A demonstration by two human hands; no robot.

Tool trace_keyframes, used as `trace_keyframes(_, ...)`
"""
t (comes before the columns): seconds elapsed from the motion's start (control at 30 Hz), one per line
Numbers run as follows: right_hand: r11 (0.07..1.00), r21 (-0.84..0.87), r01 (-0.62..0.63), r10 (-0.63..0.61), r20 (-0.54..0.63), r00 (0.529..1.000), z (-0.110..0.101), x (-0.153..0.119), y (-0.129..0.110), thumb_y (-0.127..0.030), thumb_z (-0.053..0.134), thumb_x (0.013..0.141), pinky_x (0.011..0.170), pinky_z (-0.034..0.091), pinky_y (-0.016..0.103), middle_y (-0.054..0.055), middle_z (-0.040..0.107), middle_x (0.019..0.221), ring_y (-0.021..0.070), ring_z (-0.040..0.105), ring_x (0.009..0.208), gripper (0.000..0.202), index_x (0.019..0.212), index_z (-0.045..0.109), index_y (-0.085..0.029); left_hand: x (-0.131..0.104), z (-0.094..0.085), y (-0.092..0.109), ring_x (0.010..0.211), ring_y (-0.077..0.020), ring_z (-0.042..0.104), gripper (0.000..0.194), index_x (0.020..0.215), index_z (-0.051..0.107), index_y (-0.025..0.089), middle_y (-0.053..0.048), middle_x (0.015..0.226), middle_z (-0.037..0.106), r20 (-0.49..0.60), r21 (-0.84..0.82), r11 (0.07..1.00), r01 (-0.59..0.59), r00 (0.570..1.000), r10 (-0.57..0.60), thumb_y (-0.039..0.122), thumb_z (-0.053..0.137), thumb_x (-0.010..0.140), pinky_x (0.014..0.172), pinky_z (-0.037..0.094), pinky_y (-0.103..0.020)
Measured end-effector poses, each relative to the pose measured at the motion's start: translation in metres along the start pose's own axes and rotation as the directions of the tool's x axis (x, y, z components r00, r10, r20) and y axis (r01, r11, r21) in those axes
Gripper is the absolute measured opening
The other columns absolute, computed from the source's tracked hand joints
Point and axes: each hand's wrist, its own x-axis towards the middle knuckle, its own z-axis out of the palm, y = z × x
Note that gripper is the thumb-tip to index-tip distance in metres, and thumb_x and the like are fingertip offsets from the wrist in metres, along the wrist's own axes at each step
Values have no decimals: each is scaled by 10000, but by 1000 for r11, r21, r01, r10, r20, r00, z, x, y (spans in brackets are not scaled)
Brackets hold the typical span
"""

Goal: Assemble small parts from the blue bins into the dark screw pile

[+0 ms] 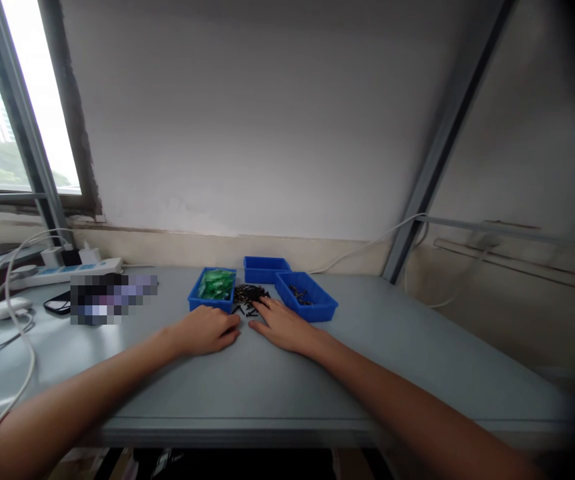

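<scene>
A loose pile of dark screws (pixel 248 293) lies on the grey table between several blue bins. My right hand (pixel 285 324) rests at the pile's near right side, fingers stretched out and thumb apart, its fingertips touching the screws. To the left, my left hand (pixel 208 331) lies low on the table with its fingers curled closed; whatever is in them, if anything, is hidden. It is just in front of a blue bin (pixel 210 307) that holds green plastic packets (pixel 216 285). Beside my right hand a second blue bin (pixel 320 312) contains some small dark screws (pixel 299 293).
Behind the pile stands a third blue bin (pixel 266 269). A white power strip (pixel 67 272) with plugs, a white cable (pixel 31 353) and a blurred-out object (pixel 112 298) occupy the table's left side. The wall (pixel 267 133) closes off the back; a metal post (pixel 420 193) rises at right.
</scene>
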Motion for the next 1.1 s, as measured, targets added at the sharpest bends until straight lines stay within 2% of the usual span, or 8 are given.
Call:
trace_keyframes(0.13, 1000, 4, 8, -8, -21, 1000, 2, 0, 2, -421, 489, 1007, 1173, 341, 501, 192, 486, 1511, 348, 412, 1421, 516, 1433, 539, -135, 0, 0, 0, 714, -231, 686, 210, 865, 595, 190, -66, 782, 708, -6, -9, 1000, -7, 1000, 7, 288, 466, 998, 605, 456, -294)
trace_keyframes(0.3, 1000, 16, 21, -20, -20, 1000, 6, 2, 8, -443, 493, 1001, 1184, 310, 530, 223, 400, 1568, 368, 355, 1455, 573, 1458, 505, -98, -1, 0, -1, 718, -234, 689, 214, 868, 593, 191, -67, 787, 706, -8, -12, 1000, -12, 1000, 12, 295, 459, 999, 612, 465, -299)
trace_keyframes(0.53, 1000, 27, 10, -10, -12, 1000, 8, 5, 9, -485, 462, 1014, 1208, 262, 531, 203, 350, 1602, 352, 283, 1495, 607, 1496, 464, -116, 0, -1, 1, 731, -243, 689, 215, 885, 601, 189, -72, 799, 714, 15, 5, 1000, 8, 1000, -8, 296, 457, 1003, 612, 455, -302)
trace_keyframes(0.63, 999, 39, 1, -1, 11, 1000, 7, 5, 8, -484, 455, 1019, 1205, 266, 539, 216, 357, 1594, 366, 285, 1492, 612, 1496, 465, -100, 0, -2, 2, 730, -242, 687, 221, 886, 609, 186, -76, 802, 714, 18, -3, 1000, 16, 1000, -16, 295, 456, 1004, 618, 461, -304)
trace_keyframes(0.8, 998, 64, 22, -21, -10, 1000, 7, 5, 9, -477, 481, 1007, 1198, 276, 551, 197, 391, 1581, 369, 322, 1476, 590, 1488, 485, -135, 0, -3, 2, 738, -248, 690, 213, 889, 608, 186, -75, 804, 711, 17, -11, 1000, 9, 1000, -9, 289, 461, 1006, 625, 471, -312)
trace_keyframes(1.1, 998, 24, 52, -51, -25, 998, 4, 3, 7, -437, 485, 1013, 1182, 314, 515, 220, 425, 1552, 354, 374, 1446, 570, 1469, 498, -96, 0, -2, 1, 732, -245, 691, 217, 901, 620, 179, -76, 801, 708, 12, -11, 1000, 9, 1000, -9, 293, 467, 1004, 640, 483, -310)
